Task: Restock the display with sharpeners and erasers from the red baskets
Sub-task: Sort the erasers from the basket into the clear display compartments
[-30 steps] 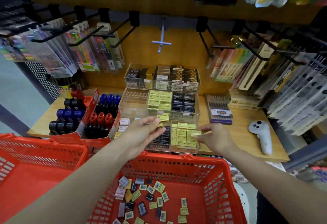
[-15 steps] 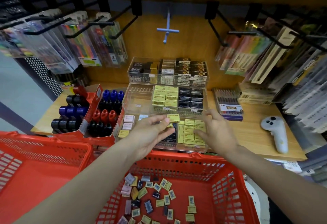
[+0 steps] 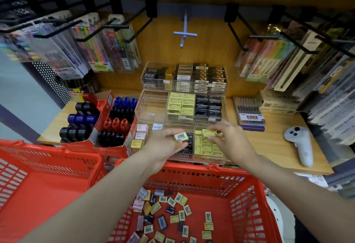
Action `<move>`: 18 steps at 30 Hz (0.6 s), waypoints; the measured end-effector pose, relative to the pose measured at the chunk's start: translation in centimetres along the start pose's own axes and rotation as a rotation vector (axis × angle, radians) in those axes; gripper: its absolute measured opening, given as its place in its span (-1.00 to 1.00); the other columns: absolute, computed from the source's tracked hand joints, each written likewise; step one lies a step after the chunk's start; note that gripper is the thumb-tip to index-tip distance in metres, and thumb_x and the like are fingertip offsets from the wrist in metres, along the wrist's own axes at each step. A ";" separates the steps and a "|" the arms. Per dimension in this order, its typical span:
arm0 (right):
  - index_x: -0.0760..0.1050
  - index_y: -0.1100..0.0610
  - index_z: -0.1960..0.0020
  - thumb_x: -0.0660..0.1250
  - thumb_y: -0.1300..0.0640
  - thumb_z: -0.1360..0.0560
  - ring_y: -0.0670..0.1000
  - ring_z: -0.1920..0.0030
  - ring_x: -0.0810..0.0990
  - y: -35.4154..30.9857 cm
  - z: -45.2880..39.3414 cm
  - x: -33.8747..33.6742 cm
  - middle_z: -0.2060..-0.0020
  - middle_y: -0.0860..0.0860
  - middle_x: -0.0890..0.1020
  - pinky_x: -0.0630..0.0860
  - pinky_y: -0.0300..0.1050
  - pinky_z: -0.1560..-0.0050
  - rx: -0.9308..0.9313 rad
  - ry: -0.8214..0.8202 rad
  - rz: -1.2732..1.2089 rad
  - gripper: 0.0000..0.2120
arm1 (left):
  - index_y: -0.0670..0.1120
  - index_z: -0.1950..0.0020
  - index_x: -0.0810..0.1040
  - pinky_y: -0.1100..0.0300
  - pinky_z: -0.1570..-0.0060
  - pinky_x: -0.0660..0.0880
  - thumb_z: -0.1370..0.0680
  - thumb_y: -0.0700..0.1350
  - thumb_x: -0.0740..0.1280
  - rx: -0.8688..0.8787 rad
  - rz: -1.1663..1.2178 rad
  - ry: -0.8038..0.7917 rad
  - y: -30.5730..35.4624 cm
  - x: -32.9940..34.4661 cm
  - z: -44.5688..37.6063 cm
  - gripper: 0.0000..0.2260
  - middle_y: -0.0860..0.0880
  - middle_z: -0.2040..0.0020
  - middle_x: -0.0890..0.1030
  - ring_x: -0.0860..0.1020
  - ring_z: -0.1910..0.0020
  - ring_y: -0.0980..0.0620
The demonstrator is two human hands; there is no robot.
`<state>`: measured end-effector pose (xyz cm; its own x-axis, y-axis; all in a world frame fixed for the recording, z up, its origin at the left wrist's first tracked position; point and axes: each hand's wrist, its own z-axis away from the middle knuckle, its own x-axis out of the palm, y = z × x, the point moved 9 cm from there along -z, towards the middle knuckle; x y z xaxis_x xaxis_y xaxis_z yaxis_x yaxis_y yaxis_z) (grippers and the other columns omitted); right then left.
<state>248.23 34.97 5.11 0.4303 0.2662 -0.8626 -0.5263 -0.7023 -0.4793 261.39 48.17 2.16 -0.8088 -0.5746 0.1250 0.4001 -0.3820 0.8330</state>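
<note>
Landmark: clear tiered display case (image 3: 153,108) at the back of the wooden shelf (image 3: 272,146).
Left hand: left hand (image 3: 163,146) over the case's front tier, fingers curled around a yellow eraser (image 3: 181,136), barcode side up.
Right hand: right hand (image 3: 228,141) just right of the left, also over the front tier; fingertips pinch a second yellow eraser (image 3: 208,132) above the stacked yellow erasers (image 3: 206,146) there.
Front tier, left end: pink erasers (image 3: 141,131) and one pale one, lying loose.
Middle tier: yellow packs beside black packs; left compartment bare.
Near basket: red basket (image 3: 249,204) directly below the case, holding scattered loose erasers (image 3: 169,214), yellow, black and pink.
Second basket: another red basket (image 3: 38,181) left of the first.
Left of case: red cardboard boxes (image 3: 107,108) of blue, red and black sharpeners (image 3: 119,119).
Right of case: boxed pen set (image 3: 248,114), then a white controller (image 3: 299,144) lying flat.
</note>
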 end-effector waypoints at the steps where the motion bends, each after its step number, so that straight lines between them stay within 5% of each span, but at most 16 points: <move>1: 0.59 0.08 -0.22 0.43 0.06 -0.49 -0.02 -0.18 0.53 0.8 0.3 0.8 -0.13 -0.01 0.59 0.43 -0.17 -0.30 0.030 -0.042 0.051 -0.69 | -0.16 -0.25 0.57 0.22 -0.11 0.59 -0.57 -0.44 0.26 -0.007 0.006 0.001 0.0 -0.2 -0.1 -0.68 -0.22 -0.31 0.48 0.66 -0.04 0.00; 7: 0.57 0.01 -0.26 0.40 -0.02 -0.51 0.02 -0.28 0.45 1.7 -0.3 3.0 -0.20 -0.02 0.57 0.37 -0.01 -0.34 0.080 -0.084 0.264 -0.67 | -0.24 -0.26 0.50 0.30 0.15 0.60 -0.62 -0.17 0.29 -0.002 -0.035 -0.016 -0.2 -0.2 -0.4 -0.76 -0.15 0.00 0.68 0.69 0.05 0.01; 12: 0.60 -0.02 -0.17 0.43 -0.06 -0.48 0.00 -0.24 0.48 1.8 -0.6 2.9 -0.14 -0.07 0.61 0.39 -0.03 -0.27 0.086 -0.013 0.308 -0.72 | -0.18 -0.16 0.52 0.26 0.28 0.48 -0.66 0.04 0.19 -0.038 -0.095 -0.002 -0.8 -0.1 -0.7 -0.70 0.00 0.25 0.68 0.52 0.30 0.10; 18: 0.54 -0.02 -0.27 0.46 0.00 -0.46 -0.15 -0.01 0.52 1.3 0.1 1.9 -0.09 -0.13 0.47 0.52 -0.13 -0.19 0.056 -0.016 -0.065 -0.61 | -0.16 -0.15 0.56 0.30 0.43 0.41 -0.64 0.09 0.21 -0.033 -0.136 -0.002 -0.5 0.6 -0.4 -0.66 0.07 0.34 0.65 0.46 0.37 0.12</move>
<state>248.25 34.61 2.83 0.4532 0.3209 -0.8317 -0.5384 -0.6450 -0.5423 260.86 47.73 1.66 -0.8574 -0.5145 0.0137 0.3012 -0.4799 0.8240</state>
